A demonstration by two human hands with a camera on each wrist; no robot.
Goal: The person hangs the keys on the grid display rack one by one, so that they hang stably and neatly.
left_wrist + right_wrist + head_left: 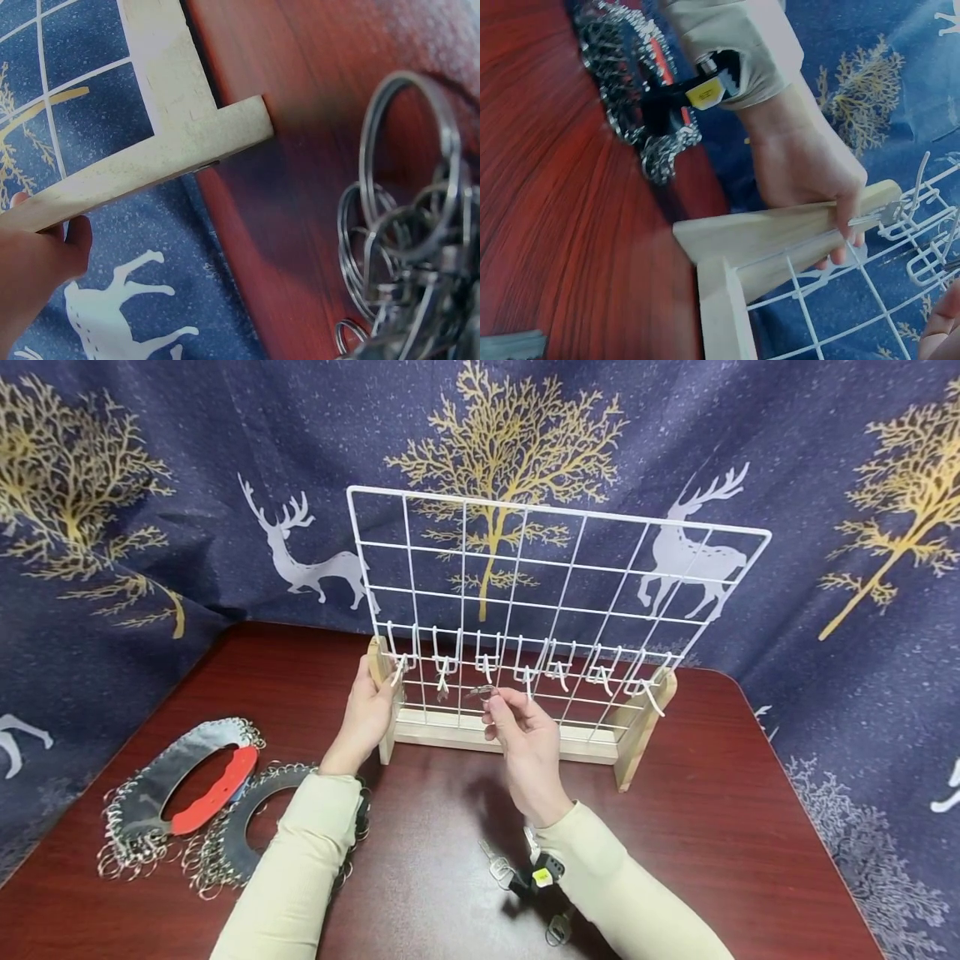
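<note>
A white wire grid (557, 568) stands upright in a wooden stand (642, 727) at the middle of the table. A row of white hooks (558, 664) hangs on its lower wires. My left hand (367, 706) grips the stand's left wooden upright (780, 232), fingers curled round it (802, 165). My right hand (501, 702) pinches a small metal piece (478, 693), apparently a key, just in front of the hooks left of centre. A silver key (868, 220) hangs by the leftmost hook. Only a fingertip of the right hand (939, 330) shows in the right wrist view.
Two metal discs (150, 793) edged with several key rings lie at the table's left, one with a red insert (213, 789). Loose keys (497, 864) lie under my right forearm. Key rings (405, 240) hang close to the left wrist. A dark deer-print cloth (150, 527) backs the table.
</note>
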